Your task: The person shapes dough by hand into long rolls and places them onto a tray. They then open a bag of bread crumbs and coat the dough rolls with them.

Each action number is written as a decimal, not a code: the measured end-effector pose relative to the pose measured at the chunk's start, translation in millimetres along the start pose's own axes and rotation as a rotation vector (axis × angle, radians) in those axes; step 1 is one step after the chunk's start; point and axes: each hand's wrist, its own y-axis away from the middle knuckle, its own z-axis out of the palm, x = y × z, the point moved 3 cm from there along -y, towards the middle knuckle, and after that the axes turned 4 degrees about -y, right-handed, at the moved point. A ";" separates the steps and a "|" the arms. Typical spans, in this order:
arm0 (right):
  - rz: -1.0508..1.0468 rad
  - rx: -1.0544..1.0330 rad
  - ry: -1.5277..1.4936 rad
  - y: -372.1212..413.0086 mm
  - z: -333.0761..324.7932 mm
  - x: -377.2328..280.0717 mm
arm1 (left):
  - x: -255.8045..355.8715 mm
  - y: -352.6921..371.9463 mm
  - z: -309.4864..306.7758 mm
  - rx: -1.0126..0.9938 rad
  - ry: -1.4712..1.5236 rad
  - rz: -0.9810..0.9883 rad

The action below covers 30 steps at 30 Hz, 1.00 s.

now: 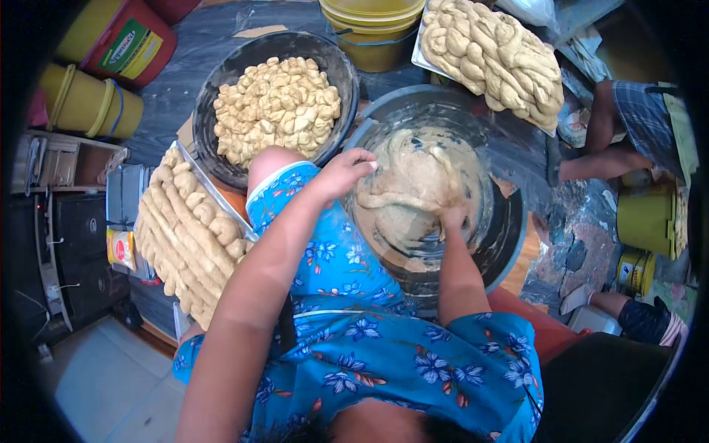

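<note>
A large black basin (pixel 509 247) stands in front of me, its inside smeared with wet tan paste. My right hand (pixel 452 218) is down in the basin, pressed into a tan dough-like mass (pixel 413 177); its fingers are mostly hidden. My left hand (pixel 353 168) is at the basin's left rim, its fingers bent together, and whether anything small is between them cannot be made out. A smaller black tub (pixel 347 81) at the upper left of the basin holds many rounded tan lumps (pixel 277 111).
Twisted tan strands lie heaped on a tray (pixel 491 59) at the upper right, with more on a tray (pixel 188 229) at the left. Yellow buckets (pixel 373 33) stand behind; a red bucket (pixel 133 44) is upper left. Other people's legs (pixel 605 159) show at the right.
</note>
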 end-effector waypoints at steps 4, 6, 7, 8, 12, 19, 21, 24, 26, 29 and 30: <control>0.125 -0.282 0.318 64.4 49.1 22.4 | -2.7 -2.9 0.0 -0.001 0.001 -0.001; 0.286 -0.511 0.293 97.5 26.8 -33.3 | -2.3 -2.4 -3.0 0.003 -0.003 0.003; 0.264 -0.627 0.360 111.5 14.6 -60.7 | -2.6 -2.3 -3.4 0.003 -0.009 0.013; 0.241 -0.740 0.428 120.6 9.4 -71.4 | -2.9 -2.3 -3.0 0.002 -0.015 0.023; 0.078 -0.800 0.015 129.3 31.5 -55.3 | -4.3 -1.7 -1.7 -0.007 0.000 0.025; 0.228 -1.170 -0.921 64.9 -77.6 -178.7 | -5.5 1.5 16.1 -0.023 -0.563 0.411; 0.096 -1.259 -0.916 63.3 -126.0 -235.8 | 1.9 14.1 32.5 -0.009 -0.564 0.595; -0.039 -1.221 -0.990 64.4 -186.0 -304.4 | 33.2 25.5 49.2 -0.031 -0.340 0.639; -0.136 -0.995 -1.119 66.3 -227.0 -341.4 | 50.7 27.2 47.0 -0.085 -0.228 0.408; -0.392 -0.704 -1.376 57.2 -288.3 -373.7 | 44.6 19.9 48.8 -0.078 -0.265 0.550; -0.440 -0.580 -1.521 49.0 -307.2 -372.2 | 39.6 18.6 47.5 -0.086 -0.291 0.576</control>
